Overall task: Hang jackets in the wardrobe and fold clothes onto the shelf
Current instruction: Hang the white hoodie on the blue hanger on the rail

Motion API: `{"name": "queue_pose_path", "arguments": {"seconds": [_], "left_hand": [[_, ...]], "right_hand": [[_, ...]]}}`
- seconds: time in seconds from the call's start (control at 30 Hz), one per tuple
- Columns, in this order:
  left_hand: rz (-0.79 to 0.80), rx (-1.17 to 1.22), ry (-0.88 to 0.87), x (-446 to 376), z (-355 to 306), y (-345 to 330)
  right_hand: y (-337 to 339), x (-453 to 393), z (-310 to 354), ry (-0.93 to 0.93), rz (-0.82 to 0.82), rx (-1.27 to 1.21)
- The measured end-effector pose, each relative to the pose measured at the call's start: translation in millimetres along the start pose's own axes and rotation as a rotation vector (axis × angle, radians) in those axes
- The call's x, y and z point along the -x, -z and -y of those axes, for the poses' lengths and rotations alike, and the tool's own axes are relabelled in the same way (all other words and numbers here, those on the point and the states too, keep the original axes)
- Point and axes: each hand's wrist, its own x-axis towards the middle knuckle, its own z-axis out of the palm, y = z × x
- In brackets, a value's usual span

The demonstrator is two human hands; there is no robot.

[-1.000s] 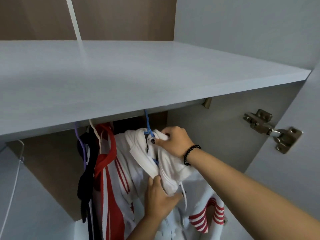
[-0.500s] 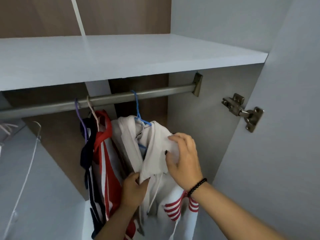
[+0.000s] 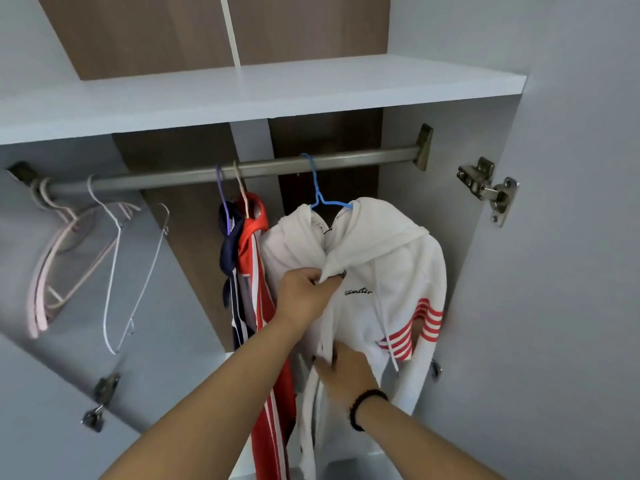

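A white hooded jacket (image 3: 388, 258) with red stripes on its sleeve hangs from a blue hanger (image 3: 320, 192) on the metal rail (image 3: 346, 162). My left hand (image 3: 304, 296) pinches the jacket's front edge near the collar. Lower down, my right hand (image 3: 346, 372), with a black bead bracelet at the wrist, grips the front fabric. To the left of it hang a red jacket (image 3: 256, 271) with white stripes and a dark navy garment (image 3: 228, 247) on their own hangers.
Several bare hangers (image 3: 114, 258), pink and white wire, hang at the rail's left end. A white shelf (image 3: 277, 88) runs above the rail. The open right door (image 3: 571, 271) carries a metal hinge (image 3: 488, 188). Another hinge (image 3: 100, 400) sits on the left door.
The view has tilted down and back, showing the whole rail. My right hand dropped from the jacket's collar to its lower front; my left hand rose to the collar edge.
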Motion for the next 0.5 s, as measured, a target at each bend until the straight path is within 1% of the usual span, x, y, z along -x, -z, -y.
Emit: {"name": "queue_pose_path", "arguments": {"seconds": [0.07,0.1,0.2,0.23,0.33,0.4,0.47,0.5], "left_hand": [[0.010,0.053,0.036,6.2,-7.5,3.3],[0.025,0.122,0.078,10.7,-7.7,6.5],[0.070,0.451,0.218,31.9,12.9,19.8],[0.074,0.491,0.243,42.5,26.2,23.3],[0.136,0.408,0.321,80.8,69.7,23.4],[0.214,0.278,0.340,104.2,92.0,16.6],[0.300,0.115,0.331,121.3,96.1,8.5],[0.311,0.038,0.317,126.3,95.8,4.0]], "right_hand": [[11.6,-2.0,4.0,0.000,0.021,-0.087],[17.4,-2.3,5.8,-0.003,0.040,-0.142],[34.6,-1.1,11.9,0.000,0.044,-0.233],[40.3,-1.7,14.8,0.002,0.043,-0.260],[55.6,-8.5,29.5,0.025,0.032,-0.282],[62.2,-12.5,43.2,0.032,0.033,-0.280],[65.2,-15.9,56.7,0.038,0.049,-0.280],[66.0,-17.5,62.6,0.039,0.058,-0.274]]}}
